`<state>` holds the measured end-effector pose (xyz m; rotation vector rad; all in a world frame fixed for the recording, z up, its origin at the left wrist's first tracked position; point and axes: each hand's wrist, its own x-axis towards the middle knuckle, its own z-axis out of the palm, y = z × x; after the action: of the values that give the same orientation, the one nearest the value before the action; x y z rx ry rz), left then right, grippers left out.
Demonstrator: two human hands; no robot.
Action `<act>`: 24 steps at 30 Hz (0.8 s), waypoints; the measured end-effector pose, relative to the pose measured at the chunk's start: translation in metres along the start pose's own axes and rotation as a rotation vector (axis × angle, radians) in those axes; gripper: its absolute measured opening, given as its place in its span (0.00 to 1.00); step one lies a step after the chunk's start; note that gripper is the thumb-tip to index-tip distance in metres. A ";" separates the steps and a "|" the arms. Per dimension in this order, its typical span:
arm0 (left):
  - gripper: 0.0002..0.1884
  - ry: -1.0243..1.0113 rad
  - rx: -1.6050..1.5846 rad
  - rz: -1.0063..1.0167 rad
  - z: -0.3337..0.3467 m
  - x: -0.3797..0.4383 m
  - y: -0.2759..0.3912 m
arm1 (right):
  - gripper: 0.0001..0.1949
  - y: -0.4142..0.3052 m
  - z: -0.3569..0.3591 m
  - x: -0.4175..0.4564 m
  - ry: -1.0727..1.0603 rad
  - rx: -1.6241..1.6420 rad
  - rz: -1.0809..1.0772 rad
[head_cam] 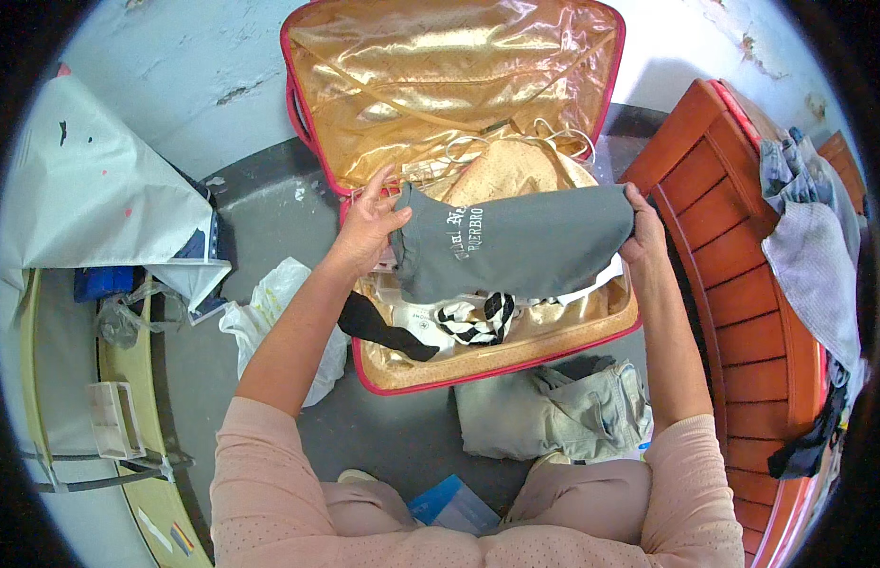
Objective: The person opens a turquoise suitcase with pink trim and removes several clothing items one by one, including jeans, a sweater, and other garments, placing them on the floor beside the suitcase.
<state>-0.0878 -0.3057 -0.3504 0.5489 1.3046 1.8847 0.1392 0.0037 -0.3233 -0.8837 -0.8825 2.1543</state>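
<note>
Between my two hands a dark grey folded garment (546, 238) with white lettering is stretched out above an open suitcase (497, 358). My left hand (369, 231) grips its left end, the thumb on top of the cloth. The right end is held in my right hand (642, 227), whose fingers are partly hidden behind it. In the suitcase, below the garment, lie a black-and-white checked cloth (475, 323) and a black sock-like piece (387, 328) hanging over the left rim. A beige patterned cloth (521, 170) and white cords (568, 135) show behind the garment.
The suitcase lid (454, 57) leans up near the wall. Folded light jeans (553, 408) lie on the floor in front. A white plastic bag (277, 298) is at the left. Clothes (812, 255) drape over the wooden furniture (752, 298) at right; a covered rack (99, 177) stands left.
</note>
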 end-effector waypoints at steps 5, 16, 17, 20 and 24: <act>0.32 -0.250 0.183 -0.175 0.000 -0.007 -0.031 | 0.12 0.006 -0.013 0.009 -0.138 -0.213 -0.083; 0.14 -0.087 0.676 -0.253 -0.024 0.004 -0.054 | 0.16 0.019 -0.024 -0.015 -0.326 -0.793 0.082; 0.13 -0.087 0.642 -0.234 -0.026 0.003 -0.058 | 0.17 0.019 -0.025 -0.014 -0.353 -0.896 0.072; 0.12 -0.100 0.659 -0.168 -0.012 -0.002 -0.054 | 0.22 0.017 -0.029 -0.015 -0.388 -1.126 0.037; 0.18 -0.188 0.890 -0.141 0.010 -0.014 -0.023 | 0.22 0.011 -0.040 -0.010 -0.470 -1.218 0.044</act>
<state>-0.0638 -0.3066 -0.3669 1.0100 1.9603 1.0296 0.1728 0.0036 -0.3502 -0.8818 -2.5379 1.7286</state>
